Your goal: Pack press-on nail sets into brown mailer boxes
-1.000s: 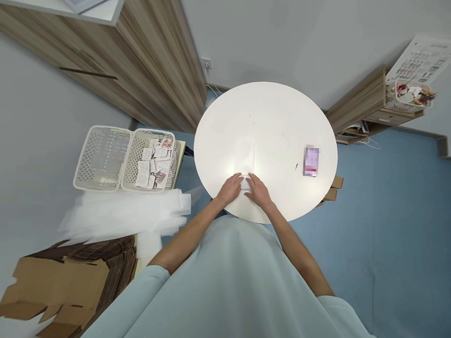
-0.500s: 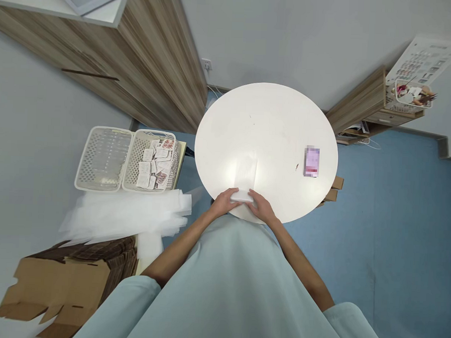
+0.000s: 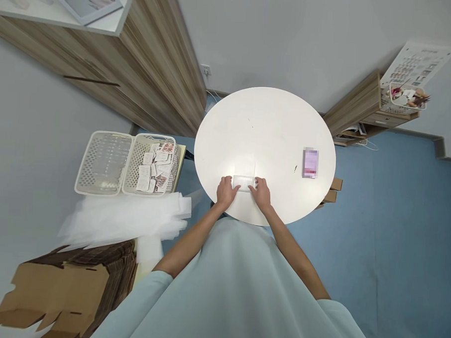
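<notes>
A small white rectangular bundle (image 3: 243, 183), apparently wrapped in thin foam sheet, lies near the front edge of the round white table (image 3: 272, 126). From its far side a short flat strip of the pale sheet (image 3: 248, 166) stretches out over the tabletop. My left hand (image 3: 227, 193) grips the bundle's left end, thumb on the near side and fingers around the end. At the other end my right hand (image 3: 260, 194) holds it in the same way. What is inside the bundle is hidden.
A blurred-out purple item (image 3: 310, 163) lies on the table's right side. At left stand a white basket with several small packets (image 3: 150, 170), another basket with clear items (image 3: 106, 159), a pile of white foam sheets (image 3: 134, 212) and flattened cardboard boxes (image 3: 66, 291). A wooden cabinet (image 3: 159, 61) rises behind.
Both hands have moved forward, away from my body, with the bundle. It has rolled over part of the flat strip, which now shows shorter beyond it.
</notes>
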`<action>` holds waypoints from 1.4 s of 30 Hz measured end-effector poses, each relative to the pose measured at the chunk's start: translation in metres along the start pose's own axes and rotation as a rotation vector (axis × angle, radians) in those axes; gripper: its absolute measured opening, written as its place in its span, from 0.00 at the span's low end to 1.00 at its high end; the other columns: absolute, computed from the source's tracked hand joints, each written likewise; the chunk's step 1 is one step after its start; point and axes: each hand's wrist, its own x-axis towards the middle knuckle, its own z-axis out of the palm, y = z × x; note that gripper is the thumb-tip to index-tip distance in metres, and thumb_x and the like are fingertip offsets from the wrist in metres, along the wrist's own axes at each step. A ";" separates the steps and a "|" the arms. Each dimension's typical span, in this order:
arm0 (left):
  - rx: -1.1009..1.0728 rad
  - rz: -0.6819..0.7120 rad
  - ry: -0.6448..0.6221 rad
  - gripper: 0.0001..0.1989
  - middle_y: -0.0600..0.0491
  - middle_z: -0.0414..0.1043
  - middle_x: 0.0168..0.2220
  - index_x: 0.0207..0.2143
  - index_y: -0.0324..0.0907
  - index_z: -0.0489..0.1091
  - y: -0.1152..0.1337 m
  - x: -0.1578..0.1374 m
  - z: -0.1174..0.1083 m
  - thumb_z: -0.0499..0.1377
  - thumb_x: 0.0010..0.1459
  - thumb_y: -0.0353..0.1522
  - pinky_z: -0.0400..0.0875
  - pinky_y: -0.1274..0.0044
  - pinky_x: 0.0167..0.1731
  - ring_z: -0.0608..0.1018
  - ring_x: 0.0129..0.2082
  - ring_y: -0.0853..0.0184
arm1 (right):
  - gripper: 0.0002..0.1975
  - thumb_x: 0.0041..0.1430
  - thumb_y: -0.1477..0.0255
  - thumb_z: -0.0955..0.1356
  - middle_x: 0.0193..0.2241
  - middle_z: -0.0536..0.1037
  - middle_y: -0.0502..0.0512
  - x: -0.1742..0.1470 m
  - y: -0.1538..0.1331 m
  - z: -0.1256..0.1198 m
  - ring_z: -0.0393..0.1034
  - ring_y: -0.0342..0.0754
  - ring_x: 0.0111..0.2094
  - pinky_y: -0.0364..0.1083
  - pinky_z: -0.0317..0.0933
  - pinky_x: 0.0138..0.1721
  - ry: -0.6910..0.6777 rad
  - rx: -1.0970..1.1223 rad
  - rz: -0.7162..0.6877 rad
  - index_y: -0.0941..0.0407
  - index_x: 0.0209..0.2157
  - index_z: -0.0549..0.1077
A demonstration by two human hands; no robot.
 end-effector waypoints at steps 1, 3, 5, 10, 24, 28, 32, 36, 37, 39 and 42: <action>0.027 0.092 0.031 0.22 0.39 0.71 0.60 0.60 0.42 0.67 0.000 0.001 0.001 0.61 0.66 0.37 0.73 0.61 0.54 0.76 0.57 0.50 | 0.22 0.70 0.67 0.67 0.59 0.74 0.66 0.001 -0.001 -0.001 0.74 0.58 0.55 0.56 0.73 0.52 0.004 -0.043 -0.077 0.56 0.63 0.69; 0.064 0.309 0.019 0.23 0.38 0.66 0.66 0.63 0.42 0.65 -0.001 0.003 0.001 0.57 0.67 0.32 0.68 0.57 0.63 0.70 0.66 0.49 | 0.24 0.69 0.69 0.68 0.67 0.68 0.66 0.003 -0.001 -0.003 0.63 0.60 0.67 0.59 0.68 0.62 -0.047 -0.126 -0.259 0.55 0.64 0.68; 0.066 0.471 -0.061 0.23 0.40 0.65 0.68 0.63 0.43 0.65 -0.003 0.005 0.000 0.52 0.68 0.28 0.63 0.56 0.68 0.66 0.70 0.52 | 0.25 0.67 0.72 0.70 0.71 0.63 0.65 0.004 -0.002 -0.004 0.56 0.61 0.73 0.61 0.61 0.68 -0.143 -0.188 -0.377 0.55 0.64 0.69; 0.024 0.560 -0.192 0.22 0.38 0.63 0.70 0.60 0.40 0.69 -0.011 -0.003 -0.004 0.56 0.64 0.29 0.61 0.56 0.71 0.65 0.71 0.50 | 0.24 0.68 0.75 0.69 0.72 0.62 0.68 -0.012 -0.003 0.002 0.56 0.62 0.73 0.63 0.59 0.69 -0.198 -0.262 -0.368 0.57 0.65 0.69; -0.179 0.173 -0.317 0.18 0.49 0.81 0.49 0.50 0.47 0.76 -0.019 -0.006 -0.024 0.62 0.64 0.47 0.75 0.66 0.51 0.81 0.49 0.54 | 0.21 0.77 0.58 0.61 0.57 0.80 0.56 -0.037 -0.006 -0.015 0.77 0.55 0.56 0.55 0.71 0.58 -0.208 0.036 -0.122 0.50 0.61 0.74; -0.063 0.040 -0.256 0.15 0.48 0.78 0.35 0.34 0.45 0.73 0.001 0.011 -0.017 0.60 0.66 0.46 0.73 0.68 0.40 0.79 0.37 0.56 | 0.22 0.76 0.61 0.61 0.53 0.79 0.61 -0.011 -0.010 -0.013 0.76 0.55 0.50 0.54 0.73 0.51 -0.124 -0.014 -0.043 0.53 0.65 0.69; -0.053 -0.030 -0.115 0.12 0.45 0.76 0.43 0.40 0.44 0.70 0.011 0.013 -0.004 0.63 0.64 0.43 0.72 0.68 0.42 0.78 0.42 0.55 | 0.23 0.73 0.65 0.64 0.58 0.72 0.66 0.011 -0.008 -0.007 0.69 0.60 0.58 0.57 0.72 0.54 -0.045 -0.092 -0.034 0.54 0.66 0.69; -0.123 -0.138 -0.010 0.20 0.41 0.73 0.53 0.49 0.44 0.66 0.006 0.004 0.005 0.66 0.62 0.43 0.73 0.66 0.47 0.79 0.49 0.54 | 0.22 0.72 0.72 0.63 0.69 0.63 0.66 0.024 -0.005 -0.007 0.58 0.60 0.69 0.61 0.62 0.66 -0.081 -0.119 -0.175 0.55 0.65 0.69; -0.151 -0.178 0.004 0.22 0.41 0.73 0.54 0.50 0.44 0.65 0.004 0.001 0.006 0.66 0.61 0.44 0.73 0.66 0.47 0.79 0.49 0.54 | 0.21 0.72 0.73 0.62 0.69 0.64 0.65 0.024 -0.005 -0.007 0.58 0.59 0.69 0.61 0.61 0.67 -0.107 -0.117 -0.199 0.55 0.64 0.70; -0.204 -0.253 0.011 0.24 0.42 0.75 0.52 0.51 0.44 0.63 -0.002 -0.004 0.008 0.67 0.61 0.45 0.73 0.66 0.48 0.80 0.49 0.55 | 0.21 0.72 0.75 0.60 0.67 0.67 0.65 0.020 -0.006 -0.005 0.62 0.58 0.67 0.62 0.61 0.67 -0.142 -0.109 -0.211 0.54 0.62 0.71; -0.256 -0.320 -0.026 0.24 0.44 0.78 0.49 0.50 0.45 0.62 -0.008 -0.010 0.006 0.68 0.60 0.45 0.72 0.67 0.48 0.81 0.49 0.56 | 0.21 0.72 0.73 0.62 0.62 0.71 0.67 0.005 -0.009 0.001 0.68 0.59 0.61 0.60 0.65 0.63 -0.160 -0.096 -0.183 0.56 0.63 0.71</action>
